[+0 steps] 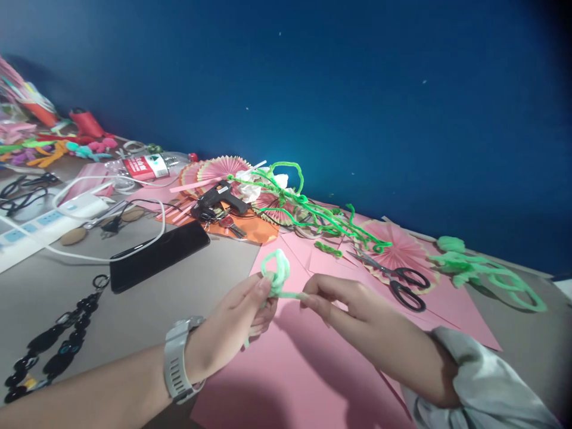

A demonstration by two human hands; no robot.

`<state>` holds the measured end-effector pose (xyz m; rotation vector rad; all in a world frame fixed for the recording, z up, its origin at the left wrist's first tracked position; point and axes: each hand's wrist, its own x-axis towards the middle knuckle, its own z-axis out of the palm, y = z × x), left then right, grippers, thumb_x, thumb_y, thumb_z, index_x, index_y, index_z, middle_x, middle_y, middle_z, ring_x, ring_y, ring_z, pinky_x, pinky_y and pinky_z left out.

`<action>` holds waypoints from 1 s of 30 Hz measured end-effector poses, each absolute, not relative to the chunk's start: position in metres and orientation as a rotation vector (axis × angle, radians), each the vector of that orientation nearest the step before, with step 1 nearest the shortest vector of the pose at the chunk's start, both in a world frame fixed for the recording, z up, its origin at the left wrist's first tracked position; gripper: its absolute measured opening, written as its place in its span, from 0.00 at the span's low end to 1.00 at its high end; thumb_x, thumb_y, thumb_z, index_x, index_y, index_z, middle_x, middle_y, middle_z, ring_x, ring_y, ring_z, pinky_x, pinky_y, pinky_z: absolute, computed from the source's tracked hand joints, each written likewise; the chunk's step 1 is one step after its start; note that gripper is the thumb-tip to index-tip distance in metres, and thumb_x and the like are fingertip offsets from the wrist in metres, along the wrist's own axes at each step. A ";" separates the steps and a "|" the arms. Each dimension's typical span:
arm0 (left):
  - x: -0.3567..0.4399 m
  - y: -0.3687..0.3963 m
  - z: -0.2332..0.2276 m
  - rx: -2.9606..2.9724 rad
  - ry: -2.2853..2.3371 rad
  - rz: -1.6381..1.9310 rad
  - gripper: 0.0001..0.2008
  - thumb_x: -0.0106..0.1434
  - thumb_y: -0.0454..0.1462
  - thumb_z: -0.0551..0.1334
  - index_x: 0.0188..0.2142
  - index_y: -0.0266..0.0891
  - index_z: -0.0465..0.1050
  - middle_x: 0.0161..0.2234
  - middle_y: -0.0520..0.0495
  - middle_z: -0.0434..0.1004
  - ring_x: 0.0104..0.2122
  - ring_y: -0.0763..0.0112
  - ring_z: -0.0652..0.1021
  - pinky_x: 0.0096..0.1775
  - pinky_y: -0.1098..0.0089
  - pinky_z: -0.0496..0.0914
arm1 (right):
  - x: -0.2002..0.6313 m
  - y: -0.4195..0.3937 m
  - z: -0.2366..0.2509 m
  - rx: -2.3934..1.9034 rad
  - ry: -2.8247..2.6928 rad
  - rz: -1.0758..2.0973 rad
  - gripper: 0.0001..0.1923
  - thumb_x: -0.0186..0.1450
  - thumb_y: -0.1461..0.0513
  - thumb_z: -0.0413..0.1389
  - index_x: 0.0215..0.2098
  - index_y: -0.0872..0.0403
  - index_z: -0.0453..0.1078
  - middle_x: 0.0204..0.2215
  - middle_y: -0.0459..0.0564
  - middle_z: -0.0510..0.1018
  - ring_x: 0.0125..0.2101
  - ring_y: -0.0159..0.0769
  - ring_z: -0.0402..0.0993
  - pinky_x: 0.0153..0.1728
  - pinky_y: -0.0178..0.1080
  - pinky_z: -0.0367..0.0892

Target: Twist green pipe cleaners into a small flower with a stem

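A looped, light-green pipe cleaner (280,271) is pinched between the thumb and fingers of my left hand (241,307). Its straight end stretches to the right, where my right hand (333,301) grips the tip between thumb and forefinger. Another short end hangs below my left hand. Both hands are above the pink paper (268,381). Black-handled scissors (397,280) lie beyond my right hand, blades pointing left. More light-green pipe cleaners (487,268) lie in a loose pile at the far right.
Darker green pipe cleaners (330,220) spread along the blue wall (313,89). A black glue gun (221,199) rests on orange paper (261,229). On the left are a phone (158,256), a beaded strap (58,339), a white power strip (49,229) and a plastic bottle (147,167).
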<state>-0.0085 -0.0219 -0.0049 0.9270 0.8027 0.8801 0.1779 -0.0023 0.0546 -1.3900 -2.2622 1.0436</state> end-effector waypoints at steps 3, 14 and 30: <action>-0.009 -0.019 0.001 0.860 0.799 0.783 0.21 0.66 0.48 0.47 0.23 0.37 0.59 0.14 0.57 0.56 0.14 0.80 0.60 0.17 0.76 0.56 | 0.184 -0.001 0.062 -1.442 -2.248 1.029 0.12 0.67 0.57 0.49 0.27 0.52 0.65 0.23 0.41 0.70 0.24 0.30 0.65 0.23 0.32 0.58; -0.009 -0.015 0.006 0.783 0.751 0.679 0.17 0.66 0.46 0.49 0.31 0.34 0.65 0.23 0.48 0.71 0.21 0.71 0.73 0.24 0.69 0.68 | 0.191 0.013 0.052 -1.508 -2.335 0.822 0.12 0.67 0.57 0.48 0.28 0.53 0.64 0.24 0.42 0.70 0.25 0.31 0.64 0.27 0.34 0.55; -0.013 -0.026 0.005 1.146 0.665 0.503 0.16 0.68 0.47 0.45 0.29 0.40 0.56 0.23 0.57 0.50 0.21 0.78 0.51 0.22 0.72 0.49 | 0.214 0.016 0.069 -1.142 -2.267 1.391 0.08 0.66 0.59 0.52 0.31 0.52 0.69 0.28 0.41 0.71 0.31 0.30 0.65 0.33 0.32 0.57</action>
